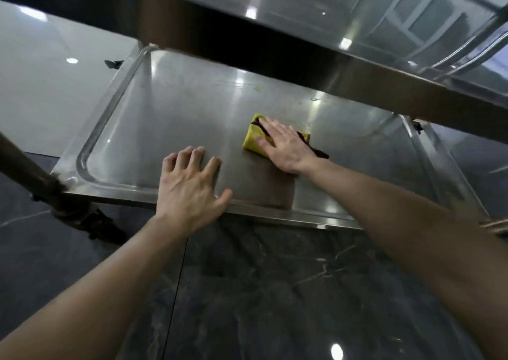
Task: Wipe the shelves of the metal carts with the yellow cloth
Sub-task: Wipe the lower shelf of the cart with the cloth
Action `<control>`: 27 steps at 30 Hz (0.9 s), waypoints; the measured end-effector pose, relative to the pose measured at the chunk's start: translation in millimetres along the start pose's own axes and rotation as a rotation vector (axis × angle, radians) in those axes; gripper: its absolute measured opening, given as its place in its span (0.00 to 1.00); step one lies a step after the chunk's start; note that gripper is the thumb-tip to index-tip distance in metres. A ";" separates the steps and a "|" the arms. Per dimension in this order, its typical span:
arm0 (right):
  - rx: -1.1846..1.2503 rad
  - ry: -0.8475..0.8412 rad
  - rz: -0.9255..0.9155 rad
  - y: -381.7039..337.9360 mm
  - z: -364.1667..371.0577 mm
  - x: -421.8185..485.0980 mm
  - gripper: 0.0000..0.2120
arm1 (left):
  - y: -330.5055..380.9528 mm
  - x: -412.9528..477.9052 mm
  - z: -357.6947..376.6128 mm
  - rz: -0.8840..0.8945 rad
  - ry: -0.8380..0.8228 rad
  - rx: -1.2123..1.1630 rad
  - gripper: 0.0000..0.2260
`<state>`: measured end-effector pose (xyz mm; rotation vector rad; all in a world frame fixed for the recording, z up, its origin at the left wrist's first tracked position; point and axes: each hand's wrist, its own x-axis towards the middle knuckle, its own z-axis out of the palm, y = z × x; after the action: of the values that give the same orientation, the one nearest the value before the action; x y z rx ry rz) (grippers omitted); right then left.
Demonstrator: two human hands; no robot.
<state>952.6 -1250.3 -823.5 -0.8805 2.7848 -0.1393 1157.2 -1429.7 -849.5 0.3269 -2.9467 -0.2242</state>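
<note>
There is just one camera, and it sits on the person's head, looking forward and down. It is very close to the top shelf [302, 10], which fills the upper part of the view and looks blurry. It peers in under that shelf onto the lower shelf [178, 117] in the middle, with the dark floor [275, 291] at the bottom. The wide lens bends the straight edges, the whole view is tipped a bit, and the left arm [96, 291] and right arm [412, 222] reach in from the two bottom corners.
</note>
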 end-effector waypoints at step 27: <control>0.019 0.149 -0.195 -4.9 40.9 -101.6 0.33 | 17.1 1.1 18.0 -0.112 0.063 0.014 0.26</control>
<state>1045.9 -1196.6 -844.5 -1.1819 2.8204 -0.2724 1149.5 -1411.1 -864.0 0.4921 -2.8727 -0.2032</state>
